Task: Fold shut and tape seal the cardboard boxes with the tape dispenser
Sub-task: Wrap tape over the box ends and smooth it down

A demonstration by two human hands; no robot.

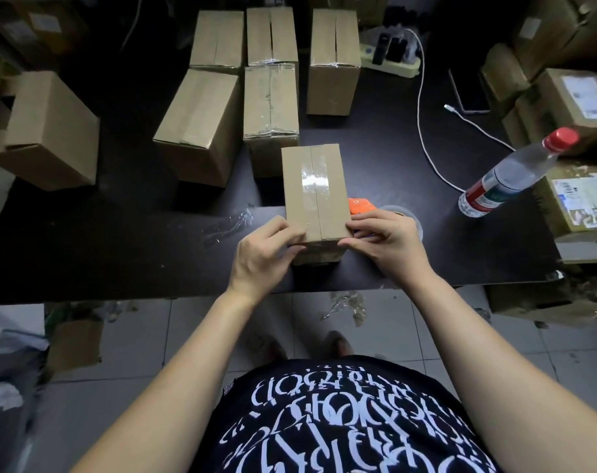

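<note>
Fingers of the left hand [263,254] and of the right hand [389,244] curl over the near top corners of the taped cardboard box [312,189], pinching it on the worktop [119,240]. Orange tape dispenser [360,204] lies just behind the right hand; sealed boxes [269,100] stand beyond; bottle [509,175] stands farther right.

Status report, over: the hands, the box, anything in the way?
Gripping box at near end: left hand, right hand. Top seam taped. Orange dispenser beside box, half hidden by right hand.
</note>
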